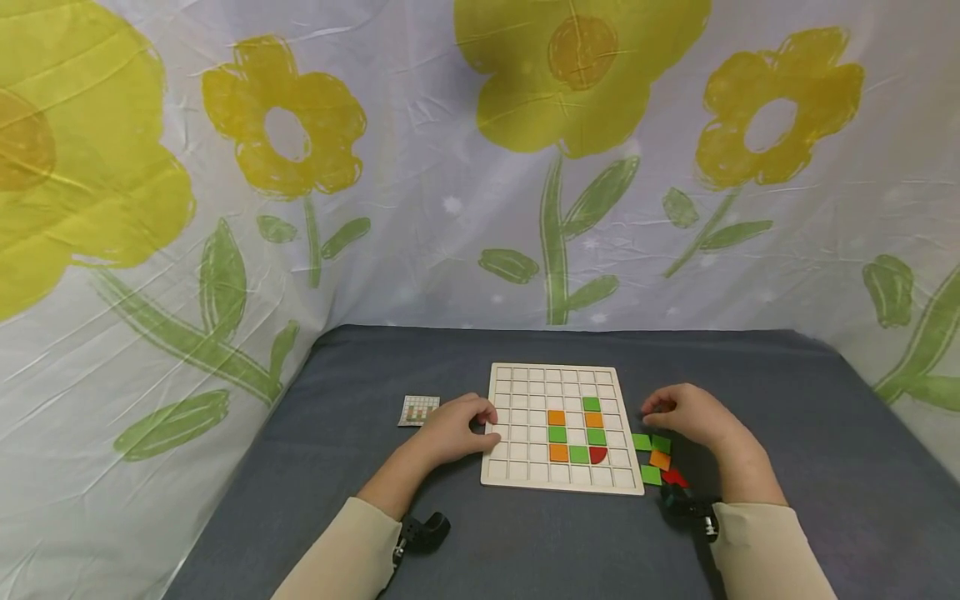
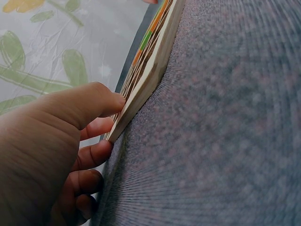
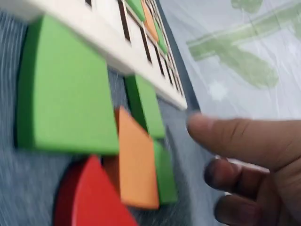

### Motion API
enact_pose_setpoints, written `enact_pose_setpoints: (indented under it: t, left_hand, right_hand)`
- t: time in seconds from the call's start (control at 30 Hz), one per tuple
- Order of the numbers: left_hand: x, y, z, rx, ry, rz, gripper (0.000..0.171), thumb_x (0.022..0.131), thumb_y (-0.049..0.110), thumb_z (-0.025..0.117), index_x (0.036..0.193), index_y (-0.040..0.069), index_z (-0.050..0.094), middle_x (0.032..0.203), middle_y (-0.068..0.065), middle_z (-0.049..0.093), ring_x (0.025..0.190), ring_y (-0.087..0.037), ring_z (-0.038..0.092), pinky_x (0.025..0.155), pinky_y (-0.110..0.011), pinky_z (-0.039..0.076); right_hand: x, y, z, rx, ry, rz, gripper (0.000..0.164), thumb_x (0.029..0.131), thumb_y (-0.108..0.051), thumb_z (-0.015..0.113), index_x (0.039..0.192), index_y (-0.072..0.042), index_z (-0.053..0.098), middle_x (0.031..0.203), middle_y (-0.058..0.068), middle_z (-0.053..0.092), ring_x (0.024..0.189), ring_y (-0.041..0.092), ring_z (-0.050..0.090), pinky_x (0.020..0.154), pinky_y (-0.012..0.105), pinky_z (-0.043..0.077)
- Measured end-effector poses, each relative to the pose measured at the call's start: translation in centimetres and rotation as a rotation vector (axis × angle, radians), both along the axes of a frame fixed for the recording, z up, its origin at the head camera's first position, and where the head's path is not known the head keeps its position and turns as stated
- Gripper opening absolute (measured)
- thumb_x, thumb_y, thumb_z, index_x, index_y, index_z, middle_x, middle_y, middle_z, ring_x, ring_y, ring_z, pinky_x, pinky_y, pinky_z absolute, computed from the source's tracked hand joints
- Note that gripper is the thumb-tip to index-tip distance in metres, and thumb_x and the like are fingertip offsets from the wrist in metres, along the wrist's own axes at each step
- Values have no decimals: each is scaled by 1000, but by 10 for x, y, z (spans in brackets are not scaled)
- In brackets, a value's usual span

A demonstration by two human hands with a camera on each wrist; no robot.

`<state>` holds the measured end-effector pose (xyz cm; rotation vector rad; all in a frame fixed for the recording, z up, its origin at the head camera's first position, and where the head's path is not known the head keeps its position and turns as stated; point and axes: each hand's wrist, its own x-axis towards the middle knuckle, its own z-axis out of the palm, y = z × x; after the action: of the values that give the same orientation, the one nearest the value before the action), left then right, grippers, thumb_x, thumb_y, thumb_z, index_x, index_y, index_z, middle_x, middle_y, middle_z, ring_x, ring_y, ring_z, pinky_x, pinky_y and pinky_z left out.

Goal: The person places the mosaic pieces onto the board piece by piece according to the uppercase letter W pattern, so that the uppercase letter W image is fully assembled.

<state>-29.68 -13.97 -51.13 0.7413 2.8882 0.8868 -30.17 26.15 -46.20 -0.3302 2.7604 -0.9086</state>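
A square wooden grid board [image 1: 517, 476] lies on the dark cloth. Green and orange square tiles and one red quarter-round tile [image 1: 597, 455] sit in its cells. At the board's left edge, my left hand [image 1: 453, 429] touches the rim with thumb and fingers spread apart. My right hand [image 1: 697, 414] hovers beyond the loose tiles, its fingers loosely bent and holding nothing. Those loose tiles lie along the board's right side: several green tiles [image 3: 70, 89], an orange tile [image 3: 137, 165] and a red piece [image 3: 96, 200].
A small card [image 1: 417, 410] printed with a coloured grid pattern lies left of the board, close to my left hand. Dark cloth [image 1: 555, 542] covers the table. Behind the table hangs a white sheet [image 1: 420, 250] with yellow flowers.
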Motion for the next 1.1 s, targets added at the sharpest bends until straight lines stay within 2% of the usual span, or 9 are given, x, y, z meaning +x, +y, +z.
enact_pose_setpoints:
  t: [0.17,0.3,0.57,0.87,1.1]
  left_hand:
    - [1,0,1,5,7,-5,17,92,36,76,100,25,65,94,8,52,80,-12,50,74,-34,42]
    - [3,0,3,15,8,-8,17,92,34,76,100,25,65,94,6,53,80,-12,50,73,-35,41]
    - [2,-1,2,11,13,-6,17,92,36,76,100,25,65,93,7,53,80,-12,50,73,-35,42]
    - [0,0,2,4,11,-5,17,92,36,76,100,26,65,94,8,53,81,-12,50,74,-35,42]
    - [1,0,2,9,11,-2,17,92,36,76,100,26,65,94,8,52,80,-12,50,73,-35,41]
  right_hand:
    - [4,1,-2,-100,-159,53,29,87,-15,83,107,0,69,92,6,64,80,22,56,72,38,47]
    - [6,-2,-2,-92,-184,81,33,83,-13,85,106,0,64,87,7,60,78,23,55,71,38,45]
    - [4,-2,-5,-72,-108,47,27,87,-16,83,100,-2,64,83,5,60,73,22,55,67,38,46]
    - [5,-1,-4,-84,-102,32,26,87,-11,81,104,1,65,82,6,60,72,22,55,67,38,47]
    - [1,1,0,-29,32,-31,28,90,-18,79,107,0,66,85,7,52,76,23,49,66,39,41]
